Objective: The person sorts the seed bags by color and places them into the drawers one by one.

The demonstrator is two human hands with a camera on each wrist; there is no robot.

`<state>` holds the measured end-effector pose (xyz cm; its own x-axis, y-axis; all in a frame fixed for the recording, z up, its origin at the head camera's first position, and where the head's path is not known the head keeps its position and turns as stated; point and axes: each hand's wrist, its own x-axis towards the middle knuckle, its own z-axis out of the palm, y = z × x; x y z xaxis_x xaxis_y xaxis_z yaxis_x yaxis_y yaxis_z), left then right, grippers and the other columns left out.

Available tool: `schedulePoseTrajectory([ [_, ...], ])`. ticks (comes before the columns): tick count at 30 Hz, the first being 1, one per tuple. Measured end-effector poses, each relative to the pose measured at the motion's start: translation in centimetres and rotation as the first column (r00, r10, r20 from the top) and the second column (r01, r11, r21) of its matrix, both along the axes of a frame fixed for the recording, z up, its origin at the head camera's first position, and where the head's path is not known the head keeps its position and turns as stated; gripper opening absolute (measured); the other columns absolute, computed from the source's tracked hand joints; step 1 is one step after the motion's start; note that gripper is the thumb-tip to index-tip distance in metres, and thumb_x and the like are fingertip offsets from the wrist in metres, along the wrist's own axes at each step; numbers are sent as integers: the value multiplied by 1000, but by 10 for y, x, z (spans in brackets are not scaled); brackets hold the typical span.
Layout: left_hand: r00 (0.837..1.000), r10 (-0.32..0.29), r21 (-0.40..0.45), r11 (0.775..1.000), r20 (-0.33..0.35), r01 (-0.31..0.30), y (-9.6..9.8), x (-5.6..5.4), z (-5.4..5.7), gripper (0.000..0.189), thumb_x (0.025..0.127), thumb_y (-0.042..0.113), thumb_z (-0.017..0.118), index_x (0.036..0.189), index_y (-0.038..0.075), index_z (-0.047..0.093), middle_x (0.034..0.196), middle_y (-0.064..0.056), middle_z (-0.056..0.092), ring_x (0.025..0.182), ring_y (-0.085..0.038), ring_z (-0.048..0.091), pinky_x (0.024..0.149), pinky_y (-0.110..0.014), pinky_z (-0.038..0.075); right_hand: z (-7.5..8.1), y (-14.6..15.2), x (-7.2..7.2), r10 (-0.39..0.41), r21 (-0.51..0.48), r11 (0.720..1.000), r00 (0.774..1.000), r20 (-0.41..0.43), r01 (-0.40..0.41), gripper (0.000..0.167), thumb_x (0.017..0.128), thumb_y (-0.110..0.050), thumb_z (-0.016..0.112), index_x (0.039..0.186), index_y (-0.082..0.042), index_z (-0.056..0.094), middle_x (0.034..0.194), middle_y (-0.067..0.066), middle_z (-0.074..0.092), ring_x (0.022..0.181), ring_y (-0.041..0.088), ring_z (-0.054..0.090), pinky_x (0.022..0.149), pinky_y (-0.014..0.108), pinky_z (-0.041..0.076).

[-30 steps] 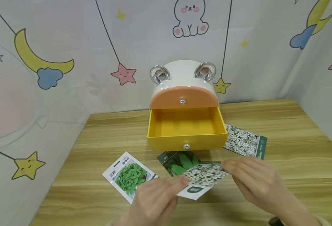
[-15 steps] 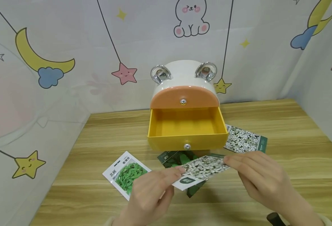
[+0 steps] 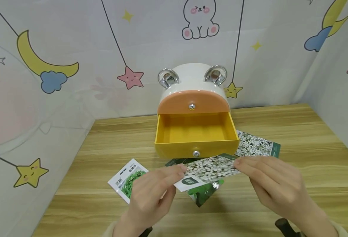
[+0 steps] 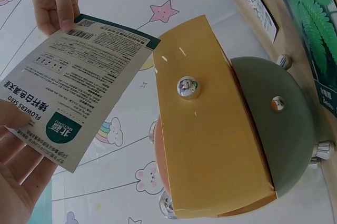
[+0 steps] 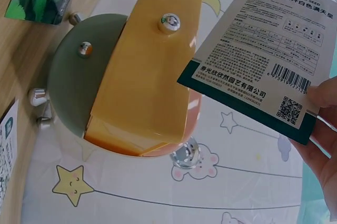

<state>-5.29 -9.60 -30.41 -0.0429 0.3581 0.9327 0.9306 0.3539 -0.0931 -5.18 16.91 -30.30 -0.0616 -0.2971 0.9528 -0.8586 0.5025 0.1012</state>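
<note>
In the head view, a seed packet (image 3: 210, 169) with white flowers is held up in front of the small cabinet. My left hand (image 3: 151, 194) pinches its left end, and my right hand (image 3: 276, 184) pinches the right end. Both wrist views show the printed back of the seed packet (image 4: 87, 84). Beyond it stands the white cabinet (image 3: 193, 75) with its yellow drawer (image 3: 196, 149) pulled out; no contents show inside. A dark green packet (image 3: 204, 194) lies on the table, partly hidden below the held one.
A mint-leaf packet (image 3: 126, 179) lies left, partly behind my left hand. Another white-flower packet (image 3: 255, 144) lies right of the yellow drawer. The orange upper drawer (image 3: 176, 103) and green lower drawer (image 4: 268, 145) are closed. A printed cloth wall (image 3: 88, 39) backs the wooden table (image 3: 304, 138).
Both hands have lifted the white-flower packet up and forward, closer to the yellow drawer. More of the green packet's near corner now shows beneath it. The cabinet stays put.
</note>
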Motion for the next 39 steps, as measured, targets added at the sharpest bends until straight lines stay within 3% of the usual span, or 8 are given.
schedulePoseTrajectory([
  [9, 999, 14, 21, 1000, 35, -15, -4, -8, 4, 21, 87, -5, 46, 90, -1, 67, 91, -11, 73, 82, -21, 71, 70, -28, 57, 7, -4, -3, -32, -7, 999, 999, 8, 32, 29, 96, -3, 48, 88, -3, 75, 79, 7, 74, 67, 23, 67, 70, 25, 56],
  [16, 996, 64, 38, 997, 70, -67, -5, -12, 4, 24, 86, -6, 46, 90, 1, 68, 90, -10, 74, 82, -22, 72, 67, -28, 57, 10, -8, -6, -58, -6, 998, 998, -9, 58, 32, 95, 0, 45, 89, -4, 76, 80, 6, 75, 65, 22, 67, 63, 28, 54],
  [22, 977, 160, 31, 986, 144, -166, -9, -12, 2, 23, 89, 0, 49, 95, 3, 71, 94, -9, 75, 85, -21, 73, 66, -30, 57, 13, -12, -7, -61, -1, 998, 998, -8, 61, 34, 93, 3, 43, 90, -5, 76, 80, 5, 74, 64, 22, 66, 64, 29, 55],
  [29, 968, 211, 38, 975, 136, -218, -9, -14, 6, 18, 93, 6, 54, 96, 3, 72, 95, -9, 75, 81, -22, 72, 65, -31, 57, 19, -13, -6, -70, 5, 998, 998, 3, 70, 34, 94, 3, 43, 92, -5, 76, 83, 6, 75, 68, 23, 67, 67, 30, 55],
  [33, 954, 239, 22, 969, 179, -247, -10, -17, 3, 17, 95, 10, 55, 97, 3, 71, 97, -10, 75, 81, -23, 73, 66, -31, 58, 21, -14, -5, -96, 42, 995, 995, 31, 95, 38, 92, 5, 39, 94, -5, 76, 86, 5, 75, 70, 22, 68, 65, 31, 55],
  [37, 935, 242, -4, 968, 260, -250, -13, -23, -3, 13, 89, 2, 62, 100, 2, 69, 100, -13, 75, 86, -27, 73, 70, -32, 59, 21, -15, -7, -117, 73, 991, 991, 63, 112, 39, 91, 5, 38, 95, -4, 76, 88, 5, 75, 69, 22, 68, 61, 34, 54],
  [39, 922, 248, -18, 967, 298, -254, -14, -25, -6, 20, 82, -4, 66, 102, 2, 67, 103, -13, 74, 89, -28, 73, 73, -33, 59, 19, -16, -9, -118, 76, 991, 991, 69, 113, 38, 91, 4, 39, 95, -4, 76, 88, 6, 75, 69, 22, 68, 60, 34, 54],
])
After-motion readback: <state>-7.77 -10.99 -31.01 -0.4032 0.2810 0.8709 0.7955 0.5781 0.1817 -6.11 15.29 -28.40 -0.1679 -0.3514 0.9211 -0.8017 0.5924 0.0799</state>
